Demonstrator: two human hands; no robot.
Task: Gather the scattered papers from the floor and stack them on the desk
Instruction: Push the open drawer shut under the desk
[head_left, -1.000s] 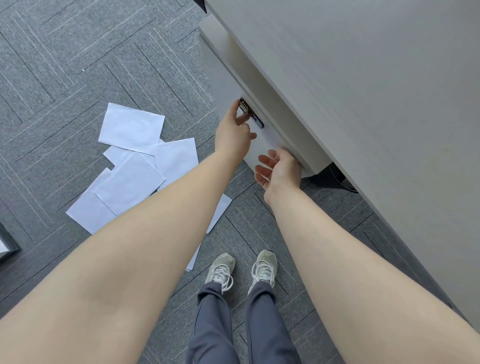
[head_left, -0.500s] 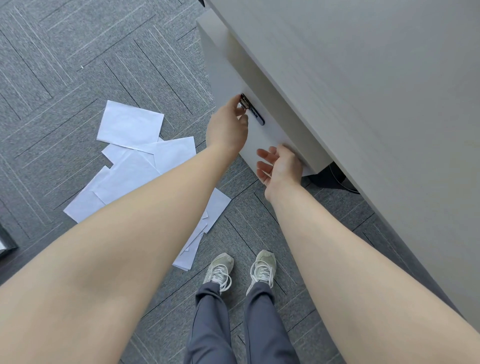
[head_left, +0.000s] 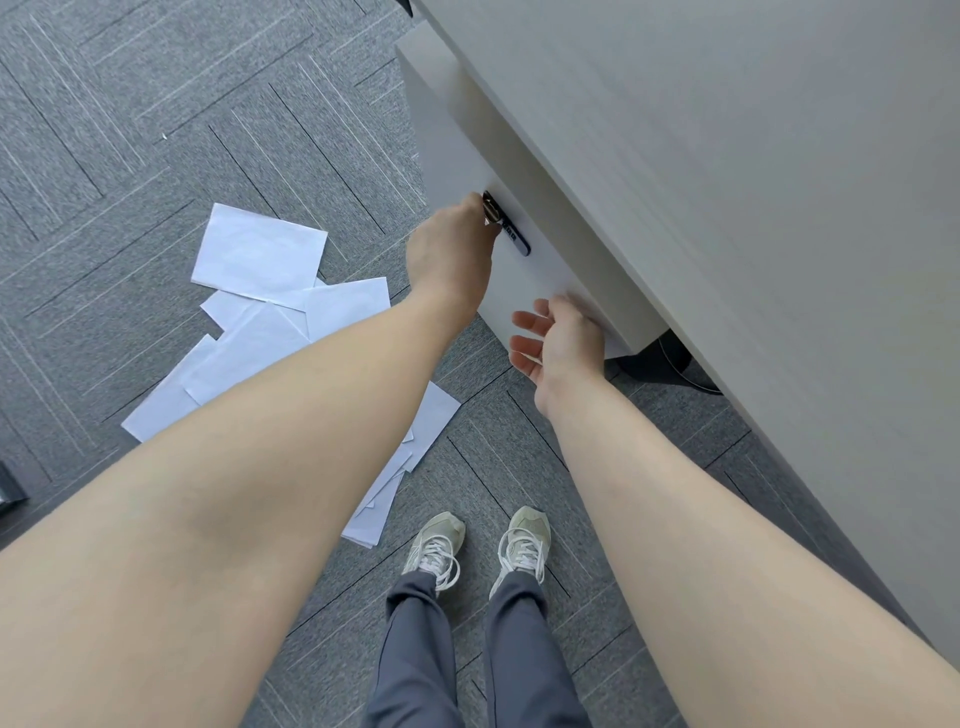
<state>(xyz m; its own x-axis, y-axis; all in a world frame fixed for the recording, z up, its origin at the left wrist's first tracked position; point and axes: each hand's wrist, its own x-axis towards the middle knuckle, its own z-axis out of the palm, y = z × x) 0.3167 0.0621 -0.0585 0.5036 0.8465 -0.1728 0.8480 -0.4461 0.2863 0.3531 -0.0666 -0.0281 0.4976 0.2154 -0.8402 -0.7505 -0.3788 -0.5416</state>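
Several white papers (head_left: 260, 254) lie scattered and overlapping on the grey carpet at the left, partly hidden by my left forearm. The pale desk (head_left: 753, 156) fills the right side, with a white cabinet (head_left: 452, 130) under its edge. My left hand (head_left: 452, 254) is pinched on a small metal knob (head_left: 491, 205) on the cabinet front, beside a dark lock strip (head_left: 517, 239). My right hand (head_left: 561, 345) hovers at the cabinet's lower front corner, fingers spread, holding nothing.
My two feet in pale sneakers (head_left: 436, 545) stand on the carpet just right of the nearest papers. A dark base with a cable (head_left: 665, 364) sits under the desk behind the cabinet. A dark object (head_left: 8, 488) shows at the left edge.
My left hand has closed its fingers onto the metal knob. My right hand has come slightly off the cabinet front and its fingers have spread. The papers have not moved.
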